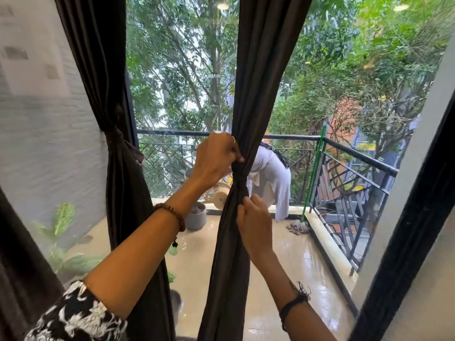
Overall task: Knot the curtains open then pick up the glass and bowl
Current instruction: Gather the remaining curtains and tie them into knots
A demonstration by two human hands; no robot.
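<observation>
While the dark curtain (261, 70) hangs before the balcony railing (344, 143), 2 hands work it: left hand (216, 156) pinches the knot (240, 172), right hand (254, 223) grips the fabric just below that knot.

Through the glass ahead of me: black balcony railing (290, 137) across mid-frame, green-handled mop (314, 178) leaning right of centre, grey ribbed pot (197, 217) centre, leafy plant (64, 217) lower left, trees (182, 57) above.
</observation>
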